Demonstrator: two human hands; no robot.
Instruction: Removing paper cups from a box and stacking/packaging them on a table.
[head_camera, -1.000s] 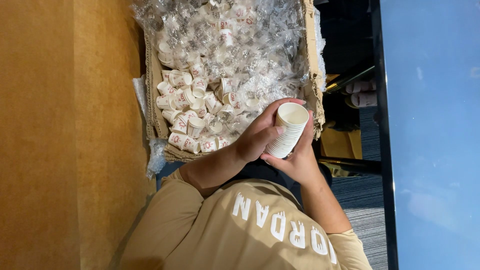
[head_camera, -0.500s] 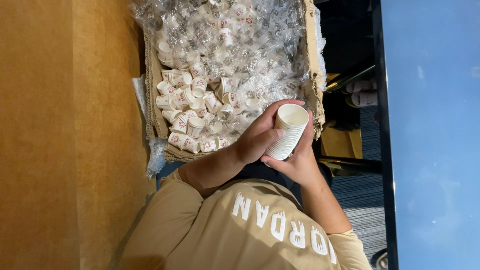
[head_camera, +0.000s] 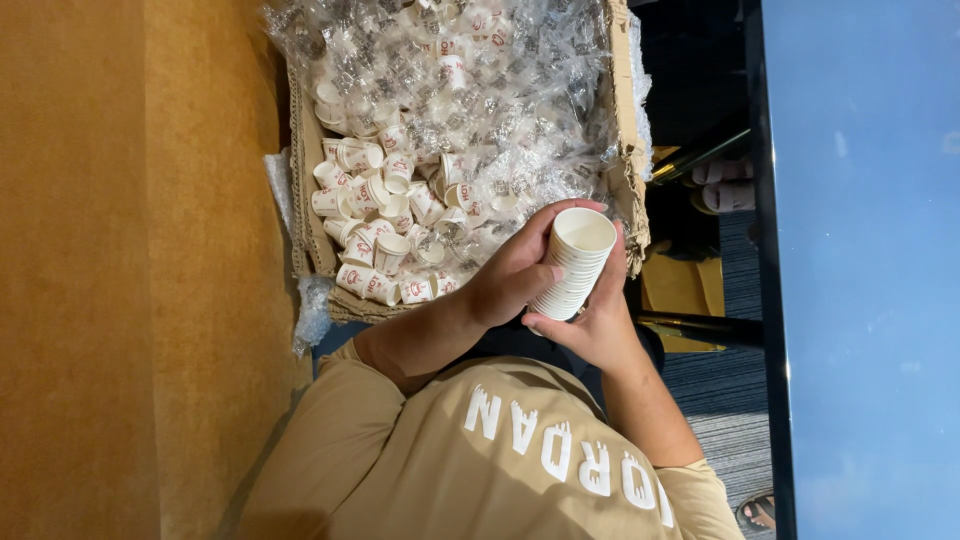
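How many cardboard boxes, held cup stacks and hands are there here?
Brown cardboard box: 1
Stack of white paper cups: 1
Hands holding the stack: 2, left hand and right hand
Total: 4

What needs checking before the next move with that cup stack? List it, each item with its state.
1. Grip: ok. The left hand wraps the stack of paper cups near its rim, and the right hand cradles its lower part.
2. Top cup's mouth open and empty: ok.
3. Stack nested straight: ok, the rims look even.
4. Loose cups available: ok, many lie in the cardboard box just beyond the hands.
5. Box free of clutter: not ok, crumpled clear plastic wrappers cover much of it.
6. Number of cups in the stack: cannot tell, the hands hide part of it.
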